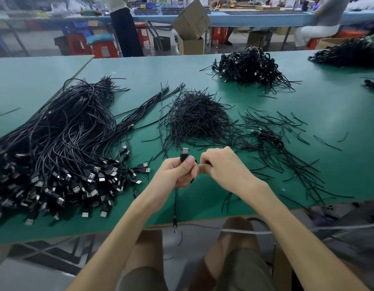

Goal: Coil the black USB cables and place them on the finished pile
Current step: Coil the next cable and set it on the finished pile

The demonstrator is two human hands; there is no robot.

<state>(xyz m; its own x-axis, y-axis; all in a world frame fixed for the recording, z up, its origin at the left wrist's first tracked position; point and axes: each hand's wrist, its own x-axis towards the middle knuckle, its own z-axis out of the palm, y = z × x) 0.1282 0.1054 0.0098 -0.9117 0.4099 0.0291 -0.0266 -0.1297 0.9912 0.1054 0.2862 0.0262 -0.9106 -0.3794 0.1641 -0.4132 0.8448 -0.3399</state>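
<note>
Now the left hand (177, 173) grips a black USB cable (176, 202) above the near edge of the green bench (140, 70), with its fingers curled round it and the metal plug (185, 151) pointing up. The cable hangs down past the bench edge. The right hand (221, 164), just beside, pinches a black strand (207, 163) with curled fingers. A heap of loose cables (56, 154) lies on the left, and a coiled pile (249, 66) sits far behind.

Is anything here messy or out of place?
Yes: loose black ties lie scattered right of the tie heap, some reaching the table edge. Behind, a cardboard box sits tilted on another box.
</note>
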